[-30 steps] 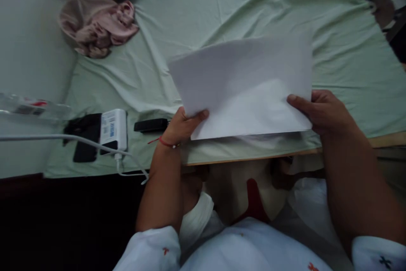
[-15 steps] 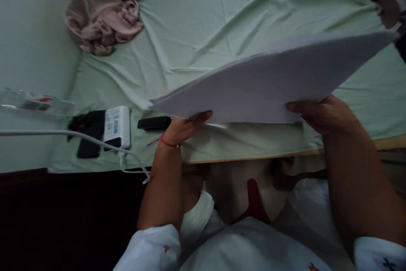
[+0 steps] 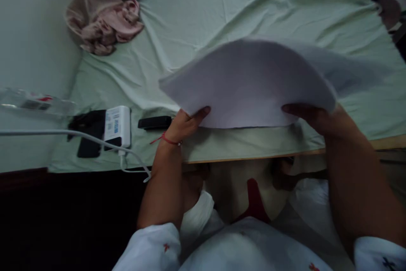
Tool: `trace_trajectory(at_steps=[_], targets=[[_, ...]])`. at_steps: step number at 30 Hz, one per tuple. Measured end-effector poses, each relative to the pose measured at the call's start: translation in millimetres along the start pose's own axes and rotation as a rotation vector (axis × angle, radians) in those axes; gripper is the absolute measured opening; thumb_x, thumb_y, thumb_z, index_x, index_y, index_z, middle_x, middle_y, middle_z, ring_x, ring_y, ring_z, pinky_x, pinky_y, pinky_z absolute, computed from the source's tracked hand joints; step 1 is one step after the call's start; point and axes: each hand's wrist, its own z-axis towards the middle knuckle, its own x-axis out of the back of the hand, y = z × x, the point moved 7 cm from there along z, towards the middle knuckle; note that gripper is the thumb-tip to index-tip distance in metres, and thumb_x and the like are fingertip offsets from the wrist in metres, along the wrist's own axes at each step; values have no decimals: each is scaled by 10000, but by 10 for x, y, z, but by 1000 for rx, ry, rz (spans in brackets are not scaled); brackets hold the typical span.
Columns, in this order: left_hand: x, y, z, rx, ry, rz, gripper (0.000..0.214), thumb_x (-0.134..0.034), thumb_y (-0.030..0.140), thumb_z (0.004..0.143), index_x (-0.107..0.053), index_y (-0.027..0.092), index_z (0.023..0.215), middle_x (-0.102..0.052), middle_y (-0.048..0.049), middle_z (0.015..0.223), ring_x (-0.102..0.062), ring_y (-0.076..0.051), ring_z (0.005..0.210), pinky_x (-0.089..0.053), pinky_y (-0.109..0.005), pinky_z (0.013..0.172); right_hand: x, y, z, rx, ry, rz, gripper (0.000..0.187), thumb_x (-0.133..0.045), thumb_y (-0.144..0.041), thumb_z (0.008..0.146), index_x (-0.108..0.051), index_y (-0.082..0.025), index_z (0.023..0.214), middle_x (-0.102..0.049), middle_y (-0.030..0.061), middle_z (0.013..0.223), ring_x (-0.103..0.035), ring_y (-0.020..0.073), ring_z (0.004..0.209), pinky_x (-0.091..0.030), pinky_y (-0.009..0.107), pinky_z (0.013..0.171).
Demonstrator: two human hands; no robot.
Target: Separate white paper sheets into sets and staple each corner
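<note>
Paper (image 3: 247, 80) bows upward above the green cloth (image 3: 190, 17); your left hand (image 3: 184, 125) and right hand (image 3: 320, 121) each have a closed grip on its near edge.

The green-sheeted bed (image 3: 253, 0) bears a pink cloth (image 3: 103, 21), white charger (image 3: 117, 125) and black device (image 3: 154, 122).

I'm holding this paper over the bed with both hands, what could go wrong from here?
The paper bows upward between the left hand and right hand, each with a grip only on the near edge, so it might crease or slip out. Its far right corner is blurred and could flop over. The white cable trails off the bed edge near the left wrist and might snag.
</note>
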Motion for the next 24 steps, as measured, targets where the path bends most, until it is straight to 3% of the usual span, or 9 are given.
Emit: trace_trajectory(at_steps=[3,6,9,14,18,21,24], targets=[[-22,13,-17,34,-18,-83,549,-755,604,874,-731,194,1239,-796,-113,1101,-703,-287,1145,-532,-453,1110,-48,-1,-24,-106,-4,88,322,-978,-400,633,-814,-246,863,-781,27,933,-693,209,862,-612,351,803],[-19,-25,-26,87,3,-198,565,-780,628,843,-763,181,1189,-804,-106,1052,-715,-290,1134,-576,-439,1056,-108,-2,-54,-202,-21,183,323,-918,-493,702,-765,-209,715,-736,23,774,-606,144,649,-534,277,601],[-46,-87,-37,166,34,-305,543,-837,622,781,-797,177,1091,-807,-107,1001,-742,-285,1032,-632,-416,944,-103,-57,-65,-186,38,146,370,-886,-530,718,-719,-206,653,-643,-8,661,-499,110,563,-416,242,495],[-186,-124,-71,328,-3,-496,478,-824,607,793,-780,213,1062,-807,-102,1023,-770,-295,1019,-658,-454,919,-54,-197,-83,-33,140,32,406,-827,-490,812,-625,-199,615,-509,-30,641,-405,92,590,-313,227,498],[-316,-74,-134,406,-211,-554,448,-768,622,842,-761,232,1060,-785,-117,954,-791,-342,950,-665,-488,756,-41,-232,-94,13,171,40,387,-809,-489,828,-624,-204,644,-498,-27,671,-399,100,620,-332,243,533],[-394,-59,-222,467,-381,-506,445,-808,624,816,-761,225,1008,-742,-109,844,-752,-290,720,-579,-394,528,-45,-253,-99,35,190,19,431,-808,-505,829,-587,-203,614,-470,-31,650,-378,98,614,-317,247,537],[-346,-73,-260,509,-337,-478,415,-917,536,725,-728,214,907,-697,-55,772,-599,-159,553,-416,-268,395,-56,-227,-91,7,183,48,446,-827,-527,820,-600,-202,616,-488,-36,638,-385,89,593,-315,235,520]])
